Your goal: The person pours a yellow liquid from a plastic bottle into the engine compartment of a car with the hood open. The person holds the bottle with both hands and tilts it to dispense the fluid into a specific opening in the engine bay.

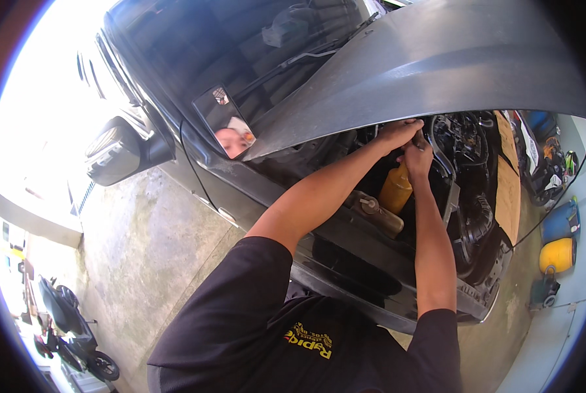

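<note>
Both my arms reach into the engine bay of a dark grey vehicle, under the raised hood (411,72). My left hand (401,133) is closed just below the hood's edge, and what its fingers grip is hidden. Close beneath it, my right hand (419,158) is closed as well, with a small dark piece between the two hands that I cannot make out. A yellow bottle-shaped container (395,190) stands tilted just below my right hand; whether the hand touches its neck I cannot tell. Beside it sits a brownish, dirty plastic reservoir (377,215) with a round cap.
Hoses and engine parts (463,144) lie right of my hands, with a brown cardboard sheet (507,177) beyond. A side mirror (119,150) juts out at left. Yellow (558,254) and blue containers (560,219) stand by the right wall. A motorcycle (70,321) is at lower left.
</note>
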Available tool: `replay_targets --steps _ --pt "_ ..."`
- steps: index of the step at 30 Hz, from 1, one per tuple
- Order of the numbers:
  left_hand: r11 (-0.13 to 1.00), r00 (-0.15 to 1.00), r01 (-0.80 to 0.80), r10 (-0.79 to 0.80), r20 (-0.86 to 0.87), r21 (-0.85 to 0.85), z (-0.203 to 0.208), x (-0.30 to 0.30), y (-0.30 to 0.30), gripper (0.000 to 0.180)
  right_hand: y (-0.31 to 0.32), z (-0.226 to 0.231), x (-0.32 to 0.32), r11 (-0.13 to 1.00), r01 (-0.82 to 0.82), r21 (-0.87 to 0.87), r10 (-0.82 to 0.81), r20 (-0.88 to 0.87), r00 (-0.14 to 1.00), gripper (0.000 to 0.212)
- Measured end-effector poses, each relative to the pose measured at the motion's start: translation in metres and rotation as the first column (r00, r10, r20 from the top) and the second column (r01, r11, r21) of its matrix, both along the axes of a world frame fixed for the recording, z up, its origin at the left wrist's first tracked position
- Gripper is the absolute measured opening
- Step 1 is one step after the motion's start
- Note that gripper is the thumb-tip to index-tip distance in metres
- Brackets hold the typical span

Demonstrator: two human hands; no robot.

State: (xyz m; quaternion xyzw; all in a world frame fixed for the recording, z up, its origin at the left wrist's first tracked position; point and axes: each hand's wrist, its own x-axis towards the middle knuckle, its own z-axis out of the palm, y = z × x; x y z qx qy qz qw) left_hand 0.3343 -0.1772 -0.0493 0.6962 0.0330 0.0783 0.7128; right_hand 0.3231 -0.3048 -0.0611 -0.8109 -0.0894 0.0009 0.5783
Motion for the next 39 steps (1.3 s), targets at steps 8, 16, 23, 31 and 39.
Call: replay_targets --steps 8,16,23,31,39 --pt "0.999 0.995 -0.051 0.052 0.083 -0.012 -0.005 0.008 0.011 0.044 0.008 0.003 -0.001 0.998 -0.052 0.024 0.051 0.041 0.998 0.042" --pt "0.981 0.982 -0.188 0.188 0.017 0.053 -0.007 0.001 0.004 0.037 0.0 -0.009 0.008 0.996 0.074 0.05 -0.071 -0.059 0.996 0.047" --pt "0.95 0.959 -0.233 0.188 -0.211 -0.21 -0.041 0.019 0.022 0.033 0.002 0.005 -0.002 0.996 0.074 0.039 -0.071 -0.073 0.995 0.057" --pt "0.996 0.999 -0.017 0.021 0.041 -0.083 -0.005 0.005 -0.006 0.043 -0.011 -0.055 0.033 0.996 -0.089 0.008 0.081 0.321 0.944 0.043" --pt "1.0 1.0 -0.017 0.017 -0.008 0.014 -0.019 -0.003 0.012 0.046 0.015 -0.027 -0.008 0.998 0.007 0.059 -0.001 -0.087 0.996 0.034"
